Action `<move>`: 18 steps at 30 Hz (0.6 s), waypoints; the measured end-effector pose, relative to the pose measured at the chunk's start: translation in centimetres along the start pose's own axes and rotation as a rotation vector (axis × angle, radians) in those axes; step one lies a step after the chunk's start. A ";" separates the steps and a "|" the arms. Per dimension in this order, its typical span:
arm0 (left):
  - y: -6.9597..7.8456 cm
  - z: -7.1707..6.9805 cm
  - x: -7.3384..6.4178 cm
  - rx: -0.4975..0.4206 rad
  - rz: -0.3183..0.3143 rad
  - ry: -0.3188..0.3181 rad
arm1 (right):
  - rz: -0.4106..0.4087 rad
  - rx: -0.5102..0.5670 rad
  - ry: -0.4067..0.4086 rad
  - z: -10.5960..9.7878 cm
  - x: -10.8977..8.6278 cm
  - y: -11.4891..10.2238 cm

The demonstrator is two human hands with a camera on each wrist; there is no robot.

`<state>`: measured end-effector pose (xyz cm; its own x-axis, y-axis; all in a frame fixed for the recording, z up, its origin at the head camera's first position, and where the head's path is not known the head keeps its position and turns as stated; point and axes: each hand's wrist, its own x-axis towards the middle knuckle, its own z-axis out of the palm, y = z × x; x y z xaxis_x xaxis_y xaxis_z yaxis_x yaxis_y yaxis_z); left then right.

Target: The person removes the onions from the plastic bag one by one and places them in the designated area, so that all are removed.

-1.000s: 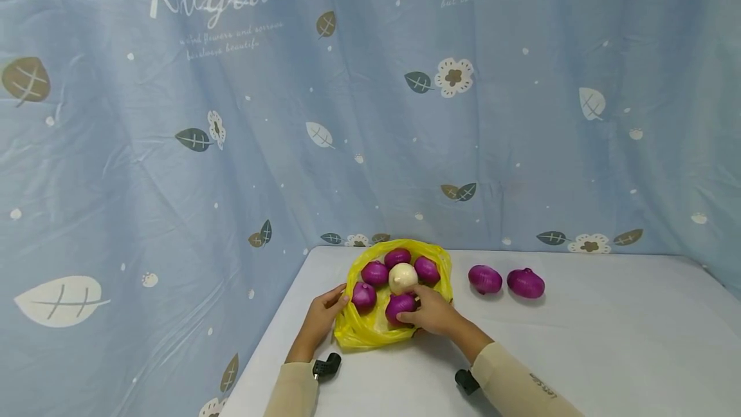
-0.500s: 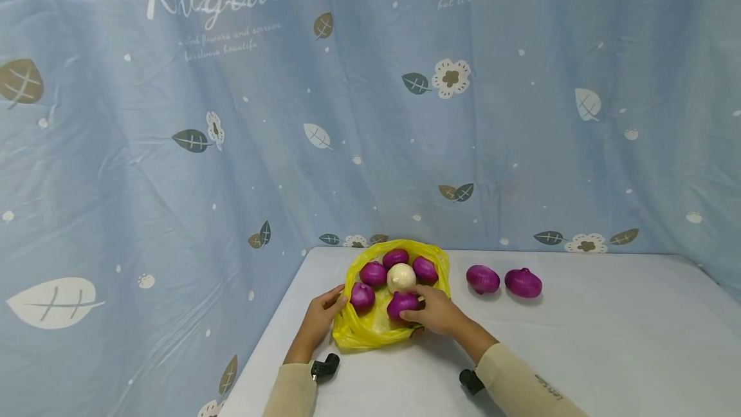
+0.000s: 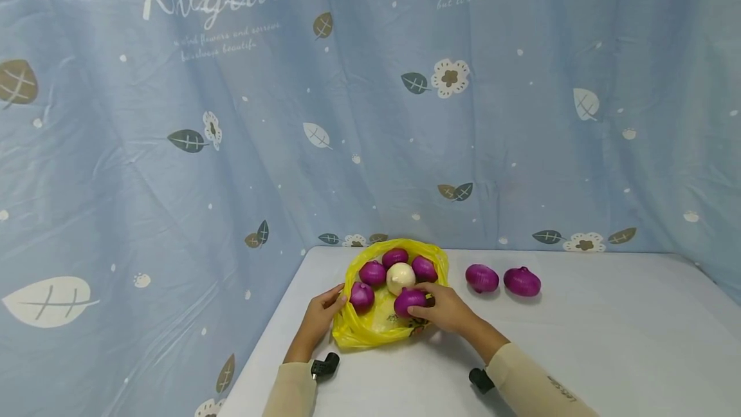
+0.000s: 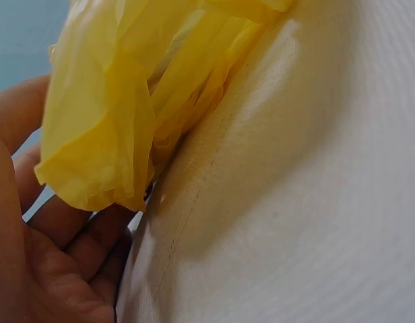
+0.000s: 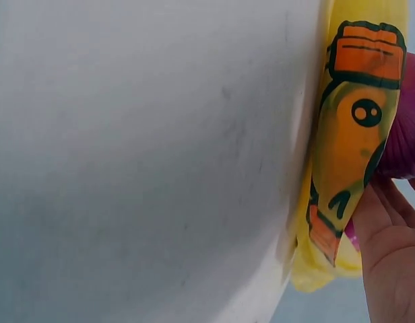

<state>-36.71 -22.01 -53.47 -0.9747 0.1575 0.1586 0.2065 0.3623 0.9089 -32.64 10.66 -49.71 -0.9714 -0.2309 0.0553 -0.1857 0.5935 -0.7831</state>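
A person's right hand point(image 3: 446, 307) grips a purple onion point(image 3: 406, 303) between thumb and fingers, within the mouth of a yellow plastic bag point(image 3: 361, 338) near its front right rim, while the left hand point(image 3: 318, 315) holds the bag's left edge. A white onion point(image 3: 401, 278) sits toward the middle of the bag, with four more purple onions point(image 3: 373, 273) along the bag's left and far sides. Two loose purple onions point(image 3: 522, 281) lie to the right of the bag on a white-covered table point(image 3: 590, 340). Behind the bag hangs a blue curtain point(image 3: 370, 82) patterned with leaves and flowers; an orange cartoon print point(image 5: 356, 134) marks the bag's side.
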 end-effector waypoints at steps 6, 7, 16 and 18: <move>-1.4 0.2 0.6 -0.009 -0.004 0.023 | 0.015 0.000 0.031 -0.5 -0.2 0.6; -1.4 0.1 0.6 -0.010 -0.003 0.023 | 0.015 0.001 0.035 -0.6 -0.3 0.6; -1.1 0.2 0.6 0.012 -0.006 0.024 | 0.037 0.014 0.069 -1.8 -0.8 1.2; -1.0 0.2 0.5 0.014 -0.011 0.024 | 0.042 0.028 0.073 -2.1 -1.0 1.4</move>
<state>-37.42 -22.09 -54.43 -0.9787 0.1312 0.1578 0.1965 0.3772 0.9051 -32.25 13.34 -49.62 -0.9867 -0.1486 0.0662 -0.1411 0.5793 -0.8028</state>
